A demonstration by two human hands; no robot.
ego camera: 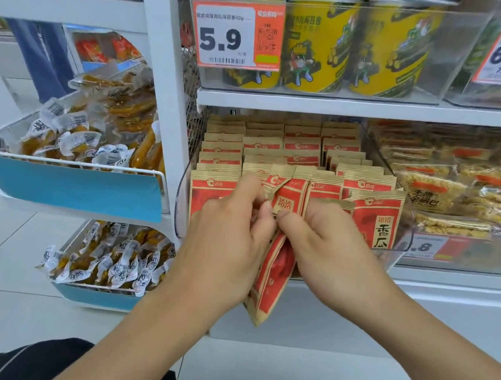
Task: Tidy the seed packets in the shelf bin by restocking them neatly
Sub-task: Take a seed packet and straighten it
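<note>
1. Step in hand, as a judgement: gathering and squaring a handful of loose packets outside the bin, ahead of slotting them back in.
2. Left hand (230, 235): fingers curled, pinching the top edge of a small bunch of red-and-kraft paper seed packets (273, 273) that hangs down in front of the shelf edge, below the bin front.
3. Right hand (327, 249): fingers curled onto the same bunch from the other side, thumb meeting the left thumb at the packets' upper corner. Exact number of packets held: cannot tell.
4. Clear plastic shelf bin (181, 199) on the lower white shelf: rows of matching packets standing upright toward the back; front row uneven, several tilted and leaning across one another, one large-faced packet (377, 220) upright at the front right.
5. Nearby, not part of the job: yellow cylindrical snack tubs (317, 48) on the shelf above, an orange-and-white price tag reading 5.9 (235, 34), and a blue-fronted wire rack basket of clear-wrapped snacks (66, 183) to the left.
6. Next move calls for: aligning edges within the bunch, lifting it over the bin's front wall, and seating it upright in the front gap, faces forward, in line with the rows behind.
7. Care needed: tilted front packets likely to topple further when the bunch goes in.
</note>
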